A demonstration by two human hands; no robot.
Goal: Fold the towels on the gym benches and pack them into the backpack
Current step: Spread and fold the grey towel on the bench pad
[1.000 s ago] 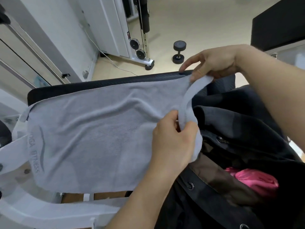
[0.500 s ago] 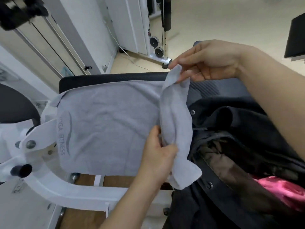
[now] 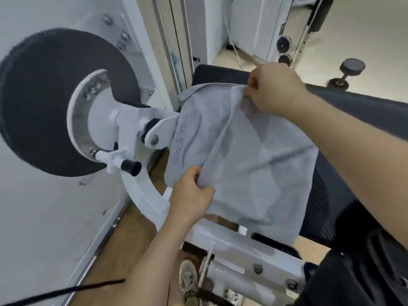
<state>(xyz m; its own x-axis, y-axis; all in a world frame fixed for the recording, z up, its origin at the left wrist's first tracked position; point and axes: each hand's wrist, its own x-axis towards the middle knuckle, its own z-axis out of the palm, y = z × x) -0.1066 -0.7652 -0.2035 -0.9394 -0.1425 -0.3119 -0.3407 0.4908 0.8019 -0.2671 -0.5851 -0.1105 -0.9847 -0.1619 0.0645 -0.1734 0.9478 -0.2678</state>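
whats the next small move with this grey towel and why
Probably carry both pinched corners leftward and lay them on the lettered edge. The right hand pinches the far corner and the left hand the near corner of the grey towel. The folded-over flap stops short of the lettering, so the halves are not yet matched.

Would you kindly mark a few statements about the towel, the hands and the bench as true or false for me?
1. The left hand and the right hand both pinch the grey towel. True.
2. A dumbbell sits on the floor beyond the black bench. True.
3. The grey towel lies on the floor. False: it lies on the black bench.
4. The towel's lettering is hidden under the fold. False: it shows beside the folded flap.
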